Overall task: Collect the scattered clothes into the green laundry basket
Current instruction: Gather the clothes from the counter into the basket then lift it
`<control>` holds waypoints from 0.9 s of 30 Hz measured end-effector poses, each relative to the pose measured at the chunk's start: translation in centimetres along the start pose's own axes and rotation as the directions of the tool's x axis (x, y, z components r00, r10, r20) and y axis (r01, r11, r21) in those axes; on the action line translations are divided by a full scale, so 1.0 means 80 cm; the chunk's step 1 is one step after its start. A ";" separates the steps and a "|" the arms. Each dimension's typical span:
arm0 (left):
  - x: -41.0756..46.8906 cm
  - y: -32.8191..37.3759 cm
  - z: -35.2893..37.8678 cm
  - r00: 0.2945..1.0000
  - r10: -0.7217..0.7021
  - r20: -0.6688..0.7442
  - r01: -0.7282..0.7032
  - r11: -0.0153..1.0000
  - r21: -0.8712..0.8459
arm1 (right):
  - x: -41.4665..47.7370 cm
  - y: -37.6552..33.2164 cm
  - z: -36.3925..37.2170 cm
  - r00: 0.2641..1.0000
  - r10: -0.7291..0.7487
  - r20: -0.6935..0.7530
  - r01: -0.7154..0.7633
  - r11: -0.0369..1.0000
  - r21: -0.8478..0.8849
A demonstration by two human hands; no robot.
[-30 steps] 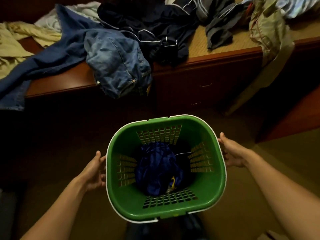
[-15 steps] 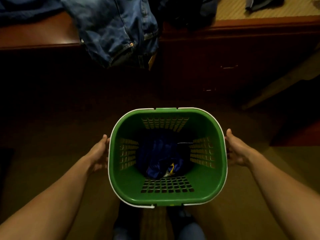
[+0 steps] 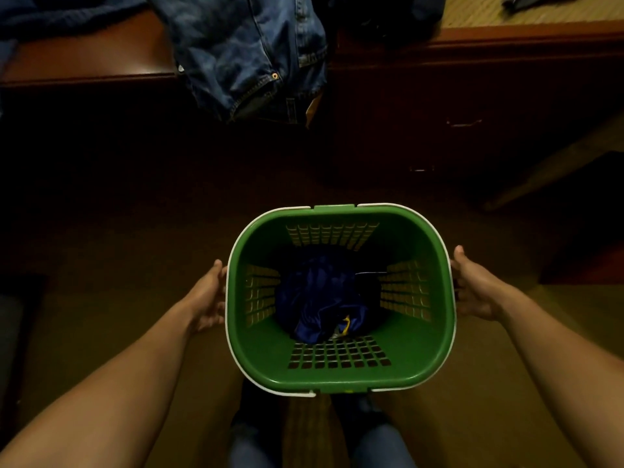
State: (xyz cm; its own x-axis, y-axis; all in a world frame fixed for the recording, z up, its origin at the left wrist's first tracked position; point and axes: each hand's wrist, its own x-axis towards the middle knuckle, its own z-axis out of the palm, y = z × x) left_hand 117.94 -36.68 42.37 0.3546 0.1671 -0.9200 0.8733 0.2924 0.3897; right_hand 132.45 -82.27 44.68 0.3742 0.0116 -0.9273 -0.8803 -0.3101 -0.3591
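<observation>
The green laundry basket (image 3: 341, 378) with a white rim sits low in front of me, above my feet. A dark blue garment (image 3: 317, 298) with a bit of yellow lies at its bottom. My left hand (image 3: 207, 298) grips the basket's left side, thumb on top by the rim. On the opposite side my right hand (image 3: 474, 287) holds the rim the same way. A pair of blue jeans (image 3: 246, 52) hangs over the edge of the wooden bed frame (image 3: 87, 62) at the top. More dark clothes (image 3: 388, 18) lie beside the jeans.
The dark front of the bed frame with drawers (image 3: 459, 123) stands right behind the basket. A woven mat (image 3: 526, 11) covers the bed top at the upper right. Dim brown floor (image 3: 101, 251) spreads to the left and right of the basket.
The view has tilted down and most of the clothes on the bed have left the frame. The basket has come lower and nearer my feet, both hands still on its sides.
</observation>
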 end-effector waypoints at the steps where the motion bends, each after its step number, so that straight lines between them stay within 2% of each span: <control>1: -0.005 0.000 0.005 1.000 0.017 -0.014 -0.017 0.999 0.039 | -0.002 0.002 0.002 1.000 -0.009 -0.004 0.009 1.000 -0.012; 4: -0.024 0.005 0.023 0.971 0.175 -0.166 -0.129 0.958 0.255 | -0.017 0.000 0.019 0.989 -0.116 -0.087 0.100 0.980 -0.175; 6: -0.038 0.007 0.033 0.895 0.365 -0.257 -0.222 0.864 0.453 | -0.035 -0.003 0.036 0.956 -0.258 -0.141 0.195 0.915 -0.353; 8: -0.066 0.009 0.047 0.832 0.517 -0.201 -0.316 0.740 0.594 | -0.065 -0.010 0.056 0.907 -0.407 -0.106 0.290 0.788 -0.543; 10: -0.098 0.010 0.061 0.795 0.598 -0.101 -0.377 0.618 0.690 | -0.099 -0.016 0.080 0.845 -0.535 -0.019 0.374 0.616 -0.694; 12: -0.135 0.012 0.071 0.757 0.653 -0.014 -0.405 0.485 0.775 | -0.132 -0.020 0.107 0.781 -0.620 0.069 0.436 0.462 -0.772; 14: -0.170 0.019 0.077 0.737 0.675 0.023 -0.410 0.419 0.810 | -0.161 -0.025 0.131 0.742 -0.660 0.118 0.464 0.378 -0.801; 17: -0.224 0.027 0.078 0.714 0.699 0.030 -0.436 0.411 0.801 | -0.204 -0.027 0.168 0.706 -0.693 0.146 0.506 0.350 -0.788; 20: -0.271 0.033 0.059 0.705 0.709 -0.001 -0.453 0.451 0.769 | -0.249 -0.031 0.209 0.671 -0.717 0.186 0.564 0.332 -0.756; 27: -0.328 0.045 -0.050 0.643 0.764 -0.054 -0.522 0.489 0.699 | -0.336 -0.066 0.344 0.617 -0.748 0.247 0.654 0.312 -0.690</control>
State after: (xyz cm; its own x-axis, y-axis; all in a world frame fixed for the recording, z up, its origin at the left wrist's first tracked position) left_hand 110.46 -36.25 68.04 0.8772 0.3820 -0.2909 0.4750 -0.6022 0.6416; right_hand 119.03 -54.76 68.63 0.8169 0.4735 -0.3294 0.1715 -0.7446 -0.6451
